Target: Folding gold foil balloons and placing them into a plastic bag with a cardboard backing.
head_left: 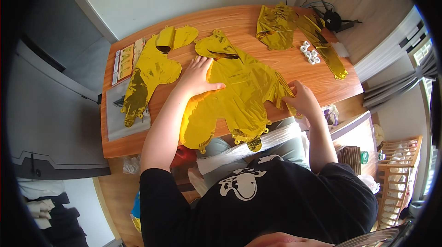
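Note:
A large, flat gold foil balloon (244, 86) lies creased in front of me, its lower lobes hanging over the table's near edge. My left hand (197, 77) rests on its upper left part with the fingers stretched out and the thumb spread to the right. At the balloon's right edge, my right hand (304, 98) has its fingers closed on the foil in a pinch. Left of my left hand lies a second flat gold foil balloon (154, 69), with small tabs along its rim.
Folded gold foil (278, 28) and a long gold foil strip (327, 52) lie at the far right of the wooden table (221, 19). Beside them are several white ribbon rolls (311, 54) and a black router (333, 19). A printed card (125, 65) and clear plastic bag (119, 109) lie left.

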A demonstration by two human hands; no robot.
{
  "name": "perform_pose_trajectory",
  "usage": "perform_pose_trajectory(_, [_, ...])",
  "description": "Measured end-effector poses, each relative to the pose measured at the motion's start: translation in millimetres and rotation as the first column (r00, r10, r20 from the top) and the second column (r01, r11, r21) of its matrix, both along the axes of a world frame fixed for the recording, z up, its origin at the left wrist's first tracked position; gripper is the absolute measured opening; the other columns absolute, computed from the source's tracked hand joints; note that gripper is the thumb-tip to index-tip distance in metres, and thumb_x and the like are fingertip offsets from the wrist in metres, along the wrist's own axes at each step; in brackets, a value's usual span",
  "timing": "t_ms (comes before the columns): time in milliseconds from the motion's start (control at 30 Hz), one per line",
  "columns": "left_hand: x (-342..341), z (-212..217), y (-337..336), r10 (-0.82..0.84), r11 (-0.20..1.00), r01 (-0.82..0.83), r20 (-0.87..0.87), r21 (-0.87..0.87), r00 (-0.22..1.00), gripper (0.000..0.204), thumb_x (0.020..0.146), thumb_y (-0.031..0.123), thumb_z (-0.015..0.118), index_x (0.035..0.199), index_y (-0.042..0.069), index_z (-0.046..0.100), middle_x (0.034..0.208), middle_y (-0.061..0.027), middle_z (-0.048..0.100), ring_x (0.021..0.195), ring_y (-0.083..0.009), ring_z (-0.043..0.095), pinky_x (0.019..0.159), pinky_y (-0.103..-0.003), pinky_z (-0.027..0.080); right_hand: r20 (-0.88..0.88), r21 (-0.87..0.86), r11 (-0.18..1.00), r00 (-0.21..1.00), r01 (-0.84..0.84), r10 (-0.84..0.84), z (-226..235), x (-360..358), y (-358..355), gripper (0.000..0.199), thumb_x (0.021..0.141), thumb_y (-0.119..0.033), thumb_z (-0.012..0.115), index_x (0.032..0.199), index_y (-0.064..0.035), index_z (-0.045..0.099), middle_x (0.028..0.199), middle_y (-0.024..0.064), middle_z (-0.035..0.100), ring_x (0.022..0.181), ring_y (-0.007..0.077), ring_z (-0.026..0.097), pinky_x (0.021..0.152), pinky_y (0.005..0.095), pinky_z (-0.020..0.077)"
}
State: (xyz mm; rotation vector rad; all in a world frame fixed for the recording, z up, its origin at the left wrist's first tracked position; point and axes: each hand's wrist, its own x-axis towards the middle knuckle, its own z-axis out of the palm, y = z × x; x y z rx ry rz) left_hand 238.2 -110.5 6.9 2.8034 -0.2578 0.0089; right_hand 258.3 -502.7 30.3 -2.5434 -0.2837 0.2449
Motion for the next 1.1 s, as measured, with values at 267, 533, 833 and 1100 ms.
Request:
perform_pose_trajectory(267, [-3, 2, -3, 0.026, 0.999, -0.025, -0.011, 0.038, 1.000, 0.118, 0.074, 0.075, 0.075, 0.156, 0.000, 0.036, 0.161, -0.0214, 0.037, 0.155, -0.0382, 0.025, 0.128, -0.048, 0.020, -0.289, 0.557, 0.823, 0.955, 0.110, 0.068, 11, -3, 13, 0.027, 0.092, -0.017, 0.069, 0.113, -0.0009, 0.065, 0.095, 0.0080, 0.072, 0.087, 0.0162, 0.066, 0.074, 0.0300, 0.0510])
perform_pose_trajectory(533, [-2, 2, -3, 0.041, 0.997, -0.040, -0.009, 0.066, 0.999, 0.118, 0.073, 0.075, 0.075, 0.156, 0.000, 0.037, 0.161, -0.0217, 0.037, 0.155, -0.0392, 0.025, 0.128, -0.048, 0.020, -0.025, 0.534, 0.661, 0.772, -0.527, 0.635, 12, -30, 66, 0.027, 0.103, -0.014, 0.058, 0.127, -0.0023, 0.055, 0.135, 0.0095, 0.061, 0.119, 0.0205, 0.060, 0.101, 0.0352, 0.0467])
perform_pose_trajectory(833, [-2, 4, -1, 0.038, 0.999, -0.038, -0.030, 0.002, 0.999, 0.121, 0.073, 0.075, 0.075, 0.158, 0.001, 0.033, 0.164, -0.0209, 0.033, 0.156, -0.0384, 0.023, 0.128, -0.048, 0.021, -0.139, 0.507, 0.600, 0.628, -0.619, 0.766, 24, -11, 81, 0.047, 0.107, -0.039, 0.056, 0.135, -0.0010, 0.058, 0.125, 0.0138, 0.069, 0.118, 0.0275, 0.067, 0.100, 0.0379, 0.0507])
perform_pose_trajectory(1100, [-2, 4, -2, 0.053, 0.997, -0.048, -0.086, 0.065, 0.995, 0.123, 0.075, 0.078, 0.072, 0.161, 0.003, 0.029, 0.168, -0.0213, 0.026, 0.157, -0.0372, 0.018, 0.129, -0.047, 0.017, 0.500, -0.016, 0.802, 0.690, -0.597, 0.523, -18, 74, 114, 0.044, 0.100, -0.020, 0.058, 0.140, -0.0006, 0.056, 0.141, 0.0198, 0.060, 0.128, 0.0375, 0.057, 0.108, 0.0433, 0.0457])
